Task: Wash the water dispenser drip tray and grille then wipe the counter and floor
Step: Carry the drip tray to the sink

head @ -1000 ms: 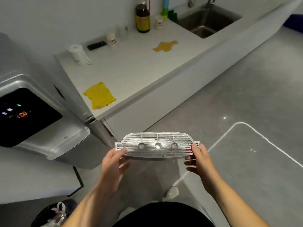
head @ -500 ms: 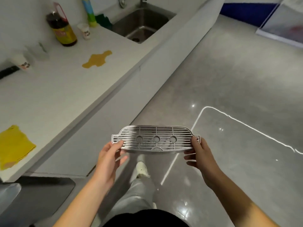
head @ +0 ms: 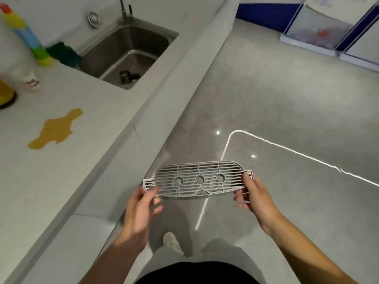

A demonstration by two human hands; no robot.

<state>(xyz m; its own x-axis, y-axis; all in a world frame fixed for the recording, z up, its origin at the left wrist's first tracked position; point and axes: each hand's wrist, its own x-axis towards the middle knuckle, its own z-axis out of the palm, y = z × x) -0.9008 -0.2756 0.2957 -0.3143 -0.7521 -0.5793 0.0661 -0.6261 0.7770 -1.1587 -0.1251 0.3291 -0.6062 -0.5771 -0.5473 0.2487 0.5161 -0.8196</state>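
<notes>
Grille [head: 198, 179]: held level in the air over the floor [head: 266, 99], just beside the counter [head: 61, 171] front.
Why level: I judge two-ended support keeps the tray [head: 184, 197] under it (only its front edge shows to me) from tipping dregs.
Left hand [head: 139, 210]: pinches the left end, thumb on top, fingers beneath.
Right hand [head: 256, 198]: pinches the right end likewise.
Sink [head: 164, 35]: ahead, set in the counter; I read this as the carry there.
Spill [head: 55, 130]: yellow, on the counter, unwiped.
</notes>
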